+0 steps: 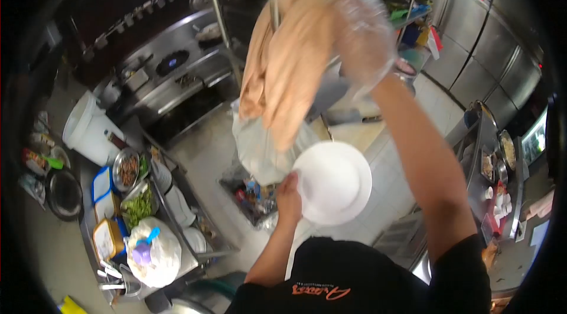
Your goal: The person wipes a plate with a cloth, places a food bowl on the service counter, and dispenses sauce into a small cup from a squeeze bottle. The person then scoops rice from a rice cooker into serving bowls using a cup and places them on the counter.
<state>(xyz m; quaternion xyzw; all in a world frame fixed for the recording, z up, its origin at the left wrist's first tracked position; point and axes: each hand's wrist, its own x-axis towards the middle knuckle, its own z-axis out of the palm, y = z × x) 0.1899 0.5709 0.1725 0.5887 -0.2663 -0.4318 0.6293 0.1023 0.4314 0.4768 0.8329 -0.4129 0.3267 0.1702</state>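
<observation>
A white round plate [333, 183] is held by its left rim in my left hand [289, 199], fingers closed on the edge. My right hand [363, 36], raised high and covered by a clear plastic glove, is blurred and lies beside a hanging peach-coloured cloth [295, 48]; whether its fingers grip the cloth cannot be made out. The cloth hangs by a metal rack post. Below it, a pale translucent plastic bag [266, 149] reaches down close to the plate and my left hand.
At the left stands a shelf cart with a bowl of greens [139, 206], stacked plates [180, 206] and a bagged tub [153, 255]. A white bucket [94, 131] is behind it. A crate of litter [251, 196] sits below. Steel fridges [472, 48] and a counter are at the right.
</observation>
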